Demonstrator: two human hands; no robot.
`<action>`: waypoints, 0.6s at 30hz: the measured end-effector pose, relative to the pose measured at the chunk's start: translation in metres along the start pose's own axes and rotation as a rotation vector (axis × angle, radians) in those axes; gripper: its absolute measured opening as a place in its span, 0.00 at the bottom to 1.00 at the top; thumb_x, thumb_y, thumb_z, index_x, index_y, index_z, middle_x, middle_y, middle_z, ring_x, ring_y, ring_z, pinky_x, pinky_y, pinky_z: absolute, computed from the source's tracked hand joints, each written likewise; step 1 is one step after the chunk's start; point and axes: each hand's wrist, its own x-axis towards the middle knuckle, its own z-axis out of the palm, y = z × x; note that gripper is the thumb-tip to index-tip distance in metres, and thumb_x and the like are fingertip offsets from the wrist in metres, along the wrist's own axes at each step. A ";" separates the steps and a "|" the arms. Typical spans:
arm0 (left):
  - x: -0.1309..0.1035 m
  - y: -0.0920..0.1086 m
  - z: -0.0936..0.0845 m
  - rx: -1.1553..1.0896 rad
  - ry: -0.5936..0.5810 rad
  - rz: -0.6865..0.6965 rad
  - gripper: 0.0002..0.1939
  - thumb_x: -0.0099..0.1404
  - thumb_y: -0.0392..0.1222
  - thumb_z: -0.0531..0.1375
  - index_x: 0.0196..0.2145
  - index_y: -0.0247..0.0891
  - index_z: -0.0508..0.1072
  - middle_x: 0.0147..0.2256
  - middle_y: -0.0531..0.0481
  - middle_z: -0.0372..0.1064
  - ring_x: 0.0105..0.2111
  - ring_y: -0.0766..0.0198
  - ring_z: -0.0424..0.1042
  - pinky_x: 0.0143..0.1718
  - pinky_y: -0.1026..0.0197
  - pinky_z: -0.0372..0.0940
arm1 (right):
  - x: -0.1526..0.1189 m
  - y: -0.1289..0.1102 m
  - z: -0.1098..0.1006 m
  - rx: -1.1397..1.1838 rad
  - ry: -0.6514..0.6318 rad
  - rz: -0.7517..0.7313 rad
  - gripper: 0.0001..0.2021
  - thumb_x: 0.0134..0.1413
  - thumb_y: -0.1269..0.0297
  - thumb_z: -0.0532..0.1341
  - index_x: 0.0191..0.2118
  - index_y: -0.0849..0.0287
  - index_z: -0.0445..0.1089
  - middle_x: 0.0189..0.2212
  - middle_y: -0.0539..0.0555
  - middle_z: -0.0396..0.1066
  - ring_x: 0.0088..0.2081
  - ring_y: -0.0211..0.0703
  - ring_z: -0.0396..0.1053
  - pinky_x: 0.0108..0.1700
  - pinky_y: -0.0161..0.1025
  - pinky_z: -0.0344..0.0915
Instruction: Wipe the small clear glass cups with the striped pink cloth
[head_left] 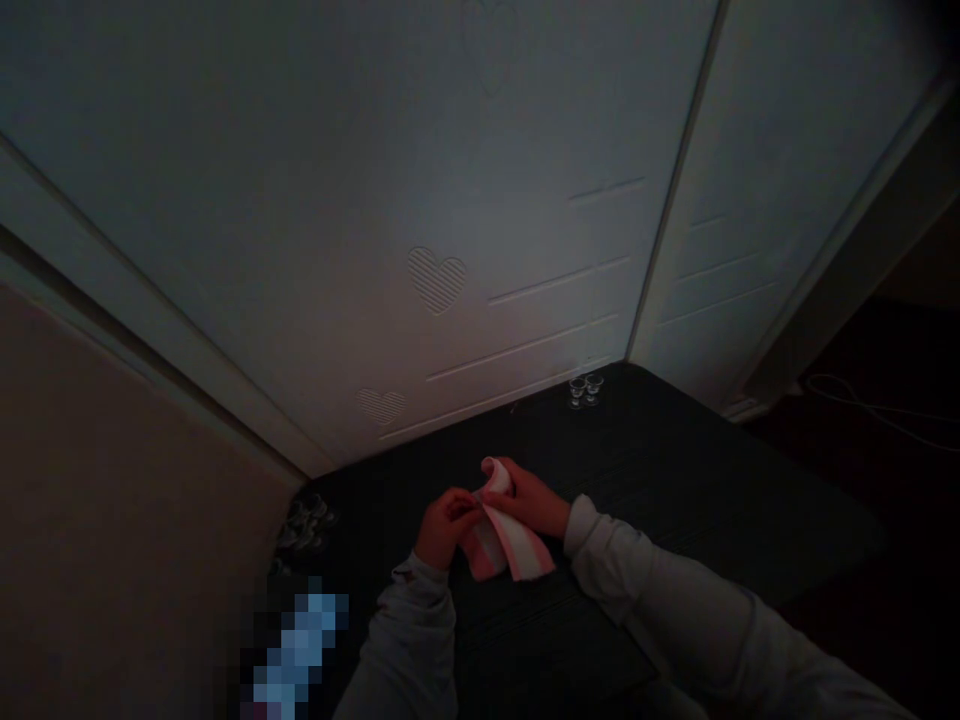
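Over the dark table, a pink and white striped cloth (525, 545) hangs in folds between my hands. My right hand (534, 498) is closed on its upper part, with the thumb pressed on the fabric. At the cloth's left edge, my left hand (446, 525) has its fingers curled in a pinch. A faint pale glint shows between the two hands, but the dim light and the cloth hide what the left fingers hold. The cloth's two lower ends droop towards the tabletop.
Two small stemmed glasses (585, 390) stand at the back edge of the dark table (712, 490). Several more glasses (304, 525) cluster at its left edge, near a pixelated bright patch (300, 645). A white panel (525, 200) with embossed hearts rises behind. A white cable (877, 405) lies far right.
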 end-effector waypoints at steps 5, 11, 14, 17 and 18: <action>-0.001 0.003 0.003 0.015 0.017 0.013 0.09 0.44 0.37 0.63 0.25 0.36 0.67 0.23 0.55 0.66 0.27 0.66 0.66 0.31 0.63 0.60 | 0.000 -0.001 0.001 0.047 0.028 -0.012 0.26 0.44 0.64 0.60 0.50 0.60 0.53 0.43 0.55 0.60 0.42 0.40 0.62 0.45 0.39 0.58; -0.001 0.003 0.002 0.006 0.006 0.003 0.09 0.45 0.39 0.63 0.25 0.36 0.66 0.23 0.55 0.65 0.26 0.67 0.65 0.29 0.65 0.59 | -0.001 0.003 0.001 0.111 -0.054 -0.058 0.25 0.48 0.65 0.56 0.53 0.60 0.50 0.47 0.56 0.57 0.47 0.42 0.58 0.50 0.41 0.55; 0.000 0.002 0.001 -0.011 0.010 -0.001 0.10 0.44 0.39 0.64 0.25 0.36 0.66 0.23 0.55 0.64 0.26 0.67 0.65 0.30 0.65 0.58 | 0.000 0.007 0.000 0.115 -0.076 -0.055 0.26 0.47 0.68 0.57 0.53 0.59 0.49 0.48 0.56 0.57 0.47 0.42 0.58 0.50 0.41 0.55; 0.000 0.000 0.000 -0.028 0.012 -0.011 0.11 0.44 0.39 0.64 0.26 0.36 0.66 0.24 0.55 0.65 0.27 0.67 0.65 0.31 0.64 0.58 | 0.000 0.008 0.000 0.100 -0.080 -0.051 0.27 0.46 0.67 0.58 0.53 0.59 0.49 0.47 0.56 0.58 0.46 0.42 0.60 0.49 0.41 0.56; 0.000 0.000 -0.001 -0.036 0.011 -0.012 0.11 0.44 0.39 0.64 0.26 0.37 0.66 0.24 0.56 0.65 0.27 0.67 0.65 0.31 0.64 0.58 | 0.000 0.008 0.000 0.096 -0.078 -0.054 0.27 0.47 0.66 0.58 0.53 0.59 0.49 0.47 0.56 0.58 0.46 0.42 0.60 0.49 0.41 0.56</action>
